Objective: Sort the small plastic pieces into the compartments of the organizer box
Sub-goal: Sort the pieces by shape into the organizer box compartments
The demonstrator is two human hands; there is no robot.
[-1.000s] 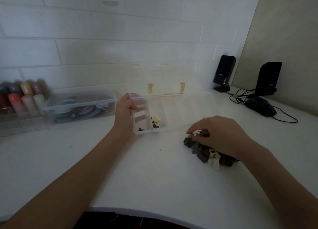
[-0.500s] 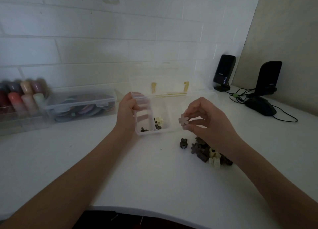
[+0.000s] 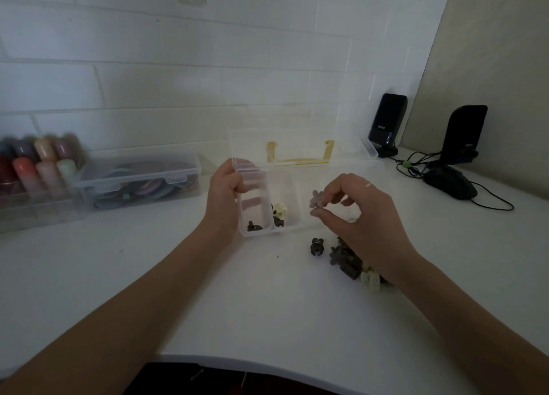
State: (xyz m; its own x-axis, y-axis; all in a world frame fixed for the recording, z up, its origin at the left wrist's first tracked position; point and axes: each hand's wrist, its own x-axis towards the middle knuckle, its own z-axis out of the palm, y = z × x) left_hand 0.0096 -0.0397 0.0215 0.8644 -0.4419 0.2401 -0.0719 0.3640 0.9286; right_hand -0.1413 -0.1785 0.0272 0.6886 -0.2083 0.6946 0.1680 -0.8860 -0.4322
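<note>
The left hand [image 3: 224, 200] gripped the left end wall of the clear organizer box [image 3: 303, 228], its fingers curled over the rim and into the leftmost compartment. The box sat on the white counter [image 3: 208, 299] with its lid [image 3: 297, 145] standing open behind it. The right hand [image 3: 361, 213] hovered over the box's third compartment from the left, thumb and forefinger pinching a grey-mauve flower-shaped piece [image 3: 315, 200] above the box; the other fingers [image 3: 346, 200] were loosely bent. Two dark pieces [image 3: 254, 226] lay in the leftmost compartment. The next compartment held cream pieces [image 3: 280, 209] with a dark one just beside them. On the counter just in front of the box, partly under the right wrist, lay the pile of unsorted pieces [image 3: 346, 256], mostly dark brown with a few cream ones at its near edge. One dark clip-like piece [image 3: 316, 246] lay a little apart to the pile's left.

A closed clear storage box [image 3: 139, 180] of flat coloured discs stood at the left by the tiled wall, with a blurred rack of coloured bottles [image 3: 35, 165] beside it. Two black speakers [image 3: 386, 124] and a black mouse [image 3: 450, 182] with its cable were at the far right.
</note>
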